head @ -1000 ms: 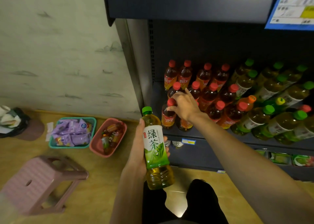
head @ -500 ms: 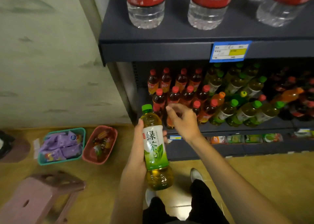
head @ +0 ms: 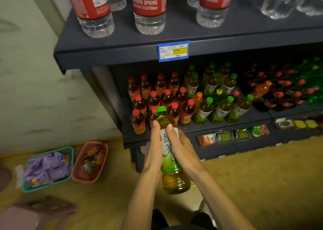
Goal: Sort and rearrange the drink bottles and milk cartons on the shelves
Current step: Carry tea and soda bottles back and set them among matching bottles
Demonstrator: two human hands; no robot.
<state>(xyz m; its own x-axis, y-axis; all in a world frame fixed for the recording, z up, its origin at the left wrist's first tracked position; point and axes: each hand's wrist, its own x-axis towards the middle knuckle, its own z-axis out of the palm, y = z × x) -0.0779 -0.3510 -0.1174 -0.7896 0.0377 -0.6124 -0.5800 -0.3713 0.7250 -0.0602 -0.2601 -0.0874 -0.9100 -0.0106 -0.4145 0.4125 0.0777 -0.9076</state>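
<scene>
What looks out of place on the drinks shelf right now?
An orange-capped bottle and a yellow-capped green bottle stand among the green tea bottles, breaking up the matching rows. Both hands, left hand and right hand, hold another green tea bottle off the shelf.

Both hands on green tea bottle (head: 170, 147), green cap, held upright in front of lower shelf (head: 227, 125). Left hand (head: 154, 153) grips its left side, right hand (head: 181, 149) its right, fingers pointing up the label. Behind it: red-cap tea bottles (head: 162, 97) at left, green-cap bottles (head: 220, 105) to their right. Water bottles (head: 148, 8) on upper shelf (head: 122, 53) w/ blue price tag (head: 173, 51). Floor: teal basket (head: 48, 168) beside pink basket (head: 90, 161).
</scene>
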